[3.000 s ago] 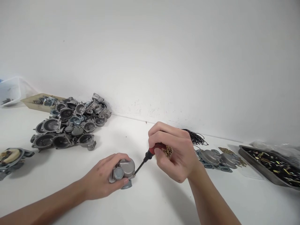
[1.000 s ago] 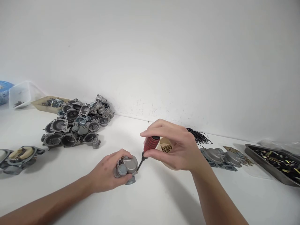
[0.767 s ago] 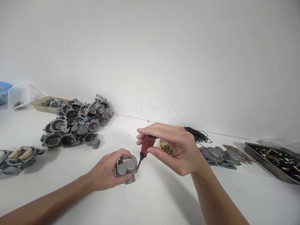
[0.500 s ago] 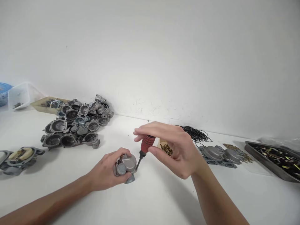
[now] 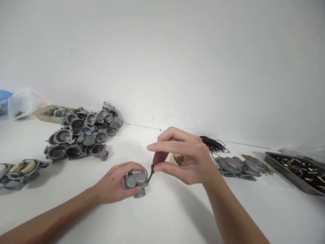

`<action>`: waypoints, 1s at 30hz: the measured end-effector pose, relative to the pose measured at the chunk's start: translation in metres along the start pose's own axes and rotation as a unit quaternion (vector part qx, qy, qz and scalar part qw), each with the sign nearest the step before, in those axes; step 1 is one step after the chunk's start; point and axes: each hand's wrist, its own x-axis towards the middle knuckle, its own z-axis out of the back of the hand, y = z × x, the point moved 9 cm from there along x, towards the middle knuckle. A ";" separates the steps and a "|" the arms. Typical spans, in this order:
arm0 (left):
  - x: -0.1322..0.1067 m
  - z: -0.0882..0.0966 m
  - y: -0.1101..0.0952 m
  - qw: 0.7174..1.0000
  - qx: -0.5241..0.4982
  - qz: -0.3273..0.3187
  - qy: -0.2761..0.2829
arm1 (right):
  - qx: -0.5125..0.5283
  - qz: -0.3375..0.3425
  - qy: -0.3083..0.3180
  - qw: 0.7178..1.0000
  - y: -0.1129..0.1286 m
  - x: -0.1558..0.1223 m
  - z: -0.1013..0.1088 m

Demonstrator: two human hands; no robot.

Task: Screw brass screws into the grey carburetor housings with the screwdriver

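Note:
My left hand [image 5: 114,184] is wrapped round a small grey metal carburettor part [image 5: 135,178] that rests on the white table [image 5: 165,213]. My right hand [image 5: 188,159] pinches the red handle of a small screwdriver [image 5: 157,160] between thumb and fingers. The black shaft slants down to the left and its tip touches the right side of the part. A small tan cup of brass screws [image 5: 179,159] stands just behind my right hand, partly hidden by it.
A heap of grey metal housings [image 5: 82,134] lies at the back left, with a tan tray [image 5: 48,112] and a clear tub [image 5: 21,103] beyond. One housing [image 5: 19,171] sits at far left. Black rings [image 5: 214,145], capped parts [image 5: 238,167] and a dark metal tray [image 5: 297,171] lie right.
My right hand has turned the screwdriver handle in its fingers, keeping the tip on the part. My left hand has kept its hold; the view shifted slightly.

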 end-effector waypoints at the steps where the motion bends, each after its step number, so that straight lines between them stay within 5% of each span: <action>1: 0.000 0.000 0.000 1.000 -0.005 0.000 0.003 | 0.010 0.001 0.012 1.000 0.000 0.000 -0.002; 8: -0.001 -0.001 -0.001 1.000 -0.012 -0.008 0.009 | -0.013 0.006 -0.025 1.000 -0.001 0.000 0.005; 12: 0.000 -0.001 -0.001 0.999 -0.032 -0.003 0.021 | 0.031 0.001 0.021 0.999 -0.002 -0.001 -0.002; 17: 0.001 -0.001 -0.002 0.999 -0.044 -0.007 0.029 | -0.011 0.007 -0.027 1.000 0.001 0.001 0.003; 21: 0.001 -0.001 -0.002 0.998 -0.051 -0.010 0.025 | 0.025 0.000 0.013 1.000 0.000 0.000 -0.006; 26: 0.001 -0.001 0.000 0.999 -0.042 -0.002 0.027 | -0.029 0.003 -0.033 0.999 -0.001 0.000 0.004; 30: 0.001 0.000 -0.001 0.999 -0.042 -0.006 0.025 | 0.019 -0.005 0.015 1.000 -0.001 0.001 -0.004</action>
